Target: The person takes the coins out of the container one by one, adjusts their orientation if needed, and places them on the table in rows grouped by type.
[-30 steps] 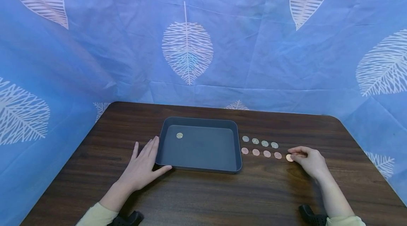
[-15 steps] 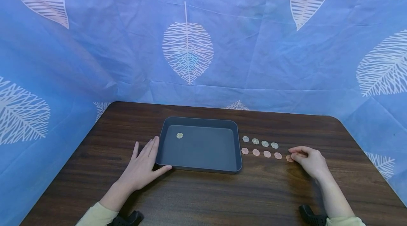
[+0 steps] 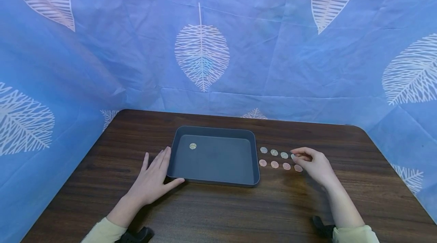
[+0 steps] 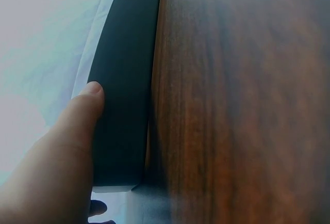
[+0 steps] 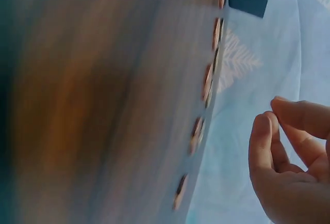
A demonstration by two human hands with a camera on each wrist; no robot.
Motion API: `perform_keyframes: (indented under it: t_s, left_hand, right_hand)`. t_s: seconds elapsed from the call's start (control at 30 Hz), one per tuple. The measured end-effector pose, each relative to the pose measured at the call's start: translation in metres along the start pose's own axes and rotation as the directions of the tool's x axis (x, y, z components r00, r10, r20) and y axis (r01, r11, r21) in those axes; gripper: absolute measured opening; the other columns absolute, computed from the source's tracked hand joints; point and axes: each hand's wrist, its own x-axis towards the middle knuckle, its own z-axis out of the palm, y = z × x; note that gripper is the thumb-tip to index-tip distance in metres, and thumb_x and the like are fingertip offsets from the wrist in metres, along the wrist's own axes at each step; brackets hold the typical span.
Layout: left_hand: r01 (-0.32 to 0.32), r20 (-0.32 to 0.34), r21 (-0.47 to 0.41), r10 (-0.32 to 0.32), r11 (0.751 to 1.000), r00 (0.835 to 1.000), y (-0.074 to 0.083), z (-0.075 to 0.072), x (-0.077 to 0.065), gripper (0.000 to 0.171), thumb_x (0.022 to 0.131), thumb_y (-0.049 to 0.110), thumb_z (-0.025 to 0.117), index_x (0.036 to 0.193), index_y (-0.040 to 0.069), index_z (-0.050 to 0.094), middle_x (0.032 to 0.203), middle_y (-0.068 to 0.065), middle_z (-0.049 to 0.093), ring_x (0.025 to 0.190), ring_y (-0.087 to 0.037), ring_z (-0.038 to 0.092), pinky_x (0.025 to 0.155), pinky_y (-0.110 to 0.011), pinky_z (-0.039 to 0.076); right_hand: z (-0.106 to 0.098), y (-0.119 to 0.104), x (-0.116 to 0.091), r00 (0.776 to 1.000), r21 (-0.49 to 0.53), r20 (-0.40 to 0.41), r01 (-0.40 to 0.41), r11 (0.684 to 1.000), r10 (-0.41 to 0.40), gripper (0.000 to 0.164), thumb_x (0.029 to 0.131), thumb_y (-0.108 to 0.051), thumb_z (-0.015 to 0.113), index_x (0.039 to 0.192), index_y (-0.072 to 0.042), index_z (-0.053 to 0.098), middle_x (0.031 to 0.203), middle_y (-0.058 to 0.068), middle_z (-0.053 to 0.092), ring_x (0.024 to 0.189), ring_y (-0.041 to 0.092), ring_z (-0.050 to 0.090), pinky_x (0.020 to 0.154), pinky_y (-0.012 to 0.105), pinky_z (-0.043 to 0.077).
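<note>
My left hand (image 3: 148, 182) lies spread at the near left corner of the dark grey tray (image 3: 246, 176). Its thumb (image 4: 85, 113) rests along the tray's outer wall in the left wrist view. One gold-coloured coin (image 3: 192, 146) lies inside the tray. To the right, my right hand (image 3: 315, 165) hovers with bent fingers over the end of the coin rows. Thumb and index tips nearly meet, with no coin showing between them in the right wrist view. They overlap the last silver coin (image 3: 292, 156) in the head view. The fifth copper coin (image 5: 180, 192) is hidden there behind this hand.
Between tray and right hand lie two rows: silver coins (image 3: 274, 152) behind, copper coins (image 3: 274, 164) in front. The dark wooden table (image 3: 222, 216) ends at a blue curtain (image 3: 252, 64) with white leaf prints.
My right hand has lifted from the fifth copper coin and moved left and away from me, over the last silver coin. The left hand and tray stay where they were.
</note>
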Motion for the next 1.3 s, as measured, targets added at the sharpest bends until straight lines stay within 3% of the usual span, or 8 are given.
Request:
perform_keyframes:
  t_s: [0.23,0.5,0.8,1.3]
  left_hand:
    - [0.008,0.003,-0.001,-0.008,1.0,1.0,0.0,0.0,-0.002,0.107,0.083,0.078,0.041,0.151,0.0,0.017,0.156,-0.016,0.021,0.141,-0.032,0.025,0.109,-0.063,0.004]
    - [0.011,0.001,0.0,-0.011,1.0,1.0,-0.001,0.001,-0.002,0.107,0.082,0.078,0.041,0.152,0.0,0.017,0.156,-0.016,0.021,0.141,-0.032,0.024,0.11,-0.062,0.004]
    - [0.015,0.004,0.005,-0.015,1.0,1.0,-0.001,0.002,-0.002,0.107,0.082,0.078,0.041,0.152,0.0,0.016,0.156,-0.016,0.021,0.141,-0.032,0.024,0.11,-0.062,0.004]
    - [0.02,0.018,0.004,-0.02,1.0,1.0,0.001,-0.001,0.001,0.109,0.081,0.08,0.038,0.152,0.0,0.016,0.156,-0.016,0.021,0.141,-0.033,0.024,0.109,-0.063,0.003]
  right_hand:
    - [0.021,-0.03,0.011,0.998,0.075,0.008,0.064,0.995,-0.065,0.029,0.096,-0.014,0.059,0.121,0.0,0.061,0.105,0.015,0.064,0.088,0.028,0.061,0.066,0.031,0.048]
    - [0.055,-0.065,0.026,0.991,0.199,0.055,0.106,0.974,-0.119,0.026,0.095,-0.012,0.06,0.118,-0.002,0.064,0.106,0.013,0.065,0.095,0.025,0.062,0.08,0.037,0.05]
    - [0.093,-0.104,0.044,0.977,0.275,0.077,0.169,0.946,-0.197,0.023,0.093,-0.012,0.063,0.114,-0.003,0.066,0.103,0.009,0.066,0.094,0.023,0.062,0.076,0.035,0.051]
    - [0.134,-0.156,0.061,0.954,0.364,0.128,0.21,0.908,-0.272,0.017,0.092,-0.01,0.064,0.107,-0.013,0.07,0.099,0.001,0.067,0.09,0.017,0.061,0.074,0.033,0.051]
